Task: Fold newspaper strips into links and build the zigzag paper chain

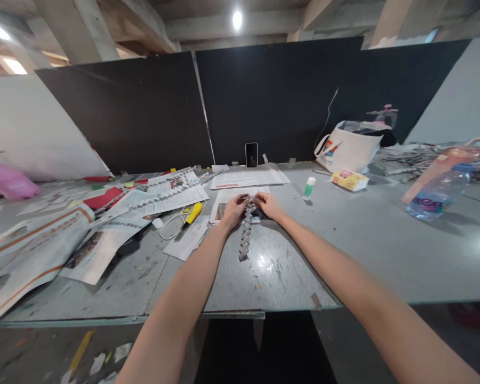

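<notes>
From my remote feed, both my left hand [234,209] and right hand [267,206] pinch the top of the folded paper chain [246,234], hanging just right of the yellow cutter [192,214]; chain looks partly built, more links likely left.

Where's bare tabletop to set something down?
Bare table runs from the right hand toward the water bottle, and at the near edge below the folded paper chain. Crowded left: newspapers, yellow cutter.
</notes>
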Motion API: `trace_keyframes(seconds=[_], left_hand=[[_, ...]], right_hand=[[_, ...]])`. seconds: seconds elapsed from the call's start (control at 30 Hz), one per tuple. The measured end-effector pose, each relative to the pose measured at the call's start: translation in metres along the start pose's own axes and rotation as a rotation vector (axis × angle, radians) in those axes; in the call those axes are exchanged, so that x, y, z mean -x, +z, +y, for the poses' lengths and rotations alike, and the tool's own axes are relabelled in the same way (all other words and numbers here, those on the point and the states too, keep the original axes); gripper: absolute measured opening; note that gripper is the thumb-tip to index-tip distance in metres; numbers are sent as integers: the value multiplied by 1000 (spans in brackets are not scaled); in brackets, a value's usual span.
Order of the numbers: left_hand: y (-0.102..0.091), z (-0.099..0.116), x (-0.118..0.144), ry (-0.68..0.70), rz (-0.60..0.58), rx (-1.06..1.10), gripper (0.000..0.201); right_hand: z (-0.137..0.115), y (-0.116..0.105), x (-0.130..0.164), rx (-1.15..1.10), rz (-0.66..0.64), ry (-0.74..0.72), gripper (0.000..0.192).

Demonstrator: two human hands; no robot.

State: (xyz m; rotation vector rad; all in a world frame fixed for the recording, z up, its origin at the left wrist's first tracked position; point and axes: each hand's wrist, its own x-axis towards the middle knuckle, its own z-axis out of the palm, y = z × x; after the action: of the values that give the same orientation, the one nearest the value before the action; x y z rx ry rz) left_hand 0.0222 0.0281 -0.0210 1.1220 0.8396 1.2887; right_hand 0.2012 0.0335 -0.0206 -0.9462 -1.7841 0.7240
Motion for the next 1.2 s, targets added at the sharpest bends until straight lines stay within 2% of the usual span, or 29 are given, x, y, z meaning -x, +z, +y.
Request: trace_keyframes(seconds=[0.3, 0.5, 0.63, 0.8, 1.03, 1.2], left_hand=[[1, -3, -1, 58, -28, -93, 48], [2, 3, 4, -45, -12, 8, 65], [4, 6, 5, -100, -5, 44, 64], [8, 9, 7, -98, 10, 53, 64], [9, 13, 12, -80, -6, -8, 73], [8, 12, 11, -66, -1, -13, 74]], right_hand=[[-2, 1, 2, -12, 46, 0, 27], [-2, 6, -1, -12, 99, 27, 31], [-4, 5, 0, -6, 131, 30, 35], [-9, 3, 3, 16, 185, 29, 34], [-9, 4, 2, 19, 186, 37, 31], [-10, 3, 3, -11, 158, 76, 36]])
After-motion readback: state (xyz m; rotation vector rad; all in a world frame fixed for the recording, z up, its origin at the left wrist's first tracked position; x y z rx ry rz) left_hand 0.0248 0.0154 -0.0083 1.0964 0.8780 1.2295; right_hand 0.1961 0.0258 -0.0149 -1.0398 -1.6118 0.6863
